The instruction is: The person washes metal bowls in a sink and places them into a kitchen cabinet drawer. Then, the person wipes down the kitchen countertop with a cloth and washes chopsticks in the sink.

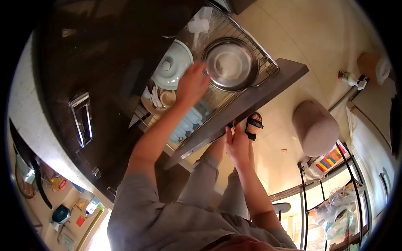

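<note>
My left hand (193,85) reaches over the pulled-out drawer, its fingers somewhat blurred, apart, and holding nothing I can see. The fingertips are close to the rim of a round stainless steel basin (229,65); whether they touch it I cannot tell. Just left of that hand lies a pale blue lid (173,62) with a round knob. Below it are a small beige bowl (168,98), white spoons (156,97) and pale blue dishes (184,127), partly covered by my forearm. At the drawer front (268,90), my right hand (237,144) is closed around the handle (233,124).
A wire rack (251,35) lines the drawer, with a white plastic piece (199,26) in its far corner. My sandalled foot (253,125) stands beside the drawer front. To the right are a round pouf (315,127) and a black-framed shelf (305,201) with plastic bags.
</note>
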{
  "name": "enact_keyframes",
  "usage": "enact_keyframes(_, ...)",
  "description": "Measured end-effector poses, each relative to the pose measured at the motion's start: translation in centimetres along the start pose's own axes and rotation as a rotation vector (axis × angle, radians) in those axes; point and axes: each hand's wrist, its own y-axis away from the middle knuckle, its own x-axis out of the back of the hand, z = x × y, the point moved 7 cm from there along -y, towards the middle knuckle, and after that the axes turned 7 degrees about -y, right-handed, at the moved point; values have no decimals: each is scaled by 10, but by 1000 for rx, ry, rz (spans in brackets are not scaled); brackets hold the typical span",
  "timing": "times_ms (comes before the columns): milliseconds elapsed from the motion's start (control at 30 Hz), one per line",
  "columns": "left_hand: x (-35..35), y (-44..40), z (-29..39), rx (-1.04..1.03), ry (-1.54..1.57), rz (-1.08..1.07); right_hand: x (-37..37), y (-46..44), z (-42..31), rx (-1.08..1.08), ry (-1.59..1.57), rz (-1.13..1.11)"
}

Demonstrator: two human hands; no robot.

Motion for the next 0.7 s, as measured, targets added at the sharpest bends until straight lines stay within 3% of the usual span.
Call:
enact_keyframes(100,16,128,25,-127,299,-106,-5,-6,-2,23,28,1)
enact_keyframes(200,-6,210,42,62,326,-579,-18,-20,-8,-3,9,-52)
enact_keyframes(333,-24,223,0,128,26,-112,-44,-38,-30,35,18,-158)
enact_keyframes(400,-45,205,-42,163,26,-204,-45,-41,-43,105,-55,-163)
enact_keyframes(433,-44,196,-48,218,28,-228,-37,-35,-62,-25,-80,-230)
enact_keyframes(533,-21,170,-64,349,15,-219,-25,-13,-64,-14,-117,-182)
enact_keyframes(567,-20,164,-75,376,-31,-232,-19,-3,-63,-111,-91,-202)
enact_keyframes(633,-15,150,-95,391,-115,-201,-10,16,-36,57,-153,-68)
enact_keyframes(700,-6,138,-108,440,-191,-217,-8,34,9,-133,-137,-175)
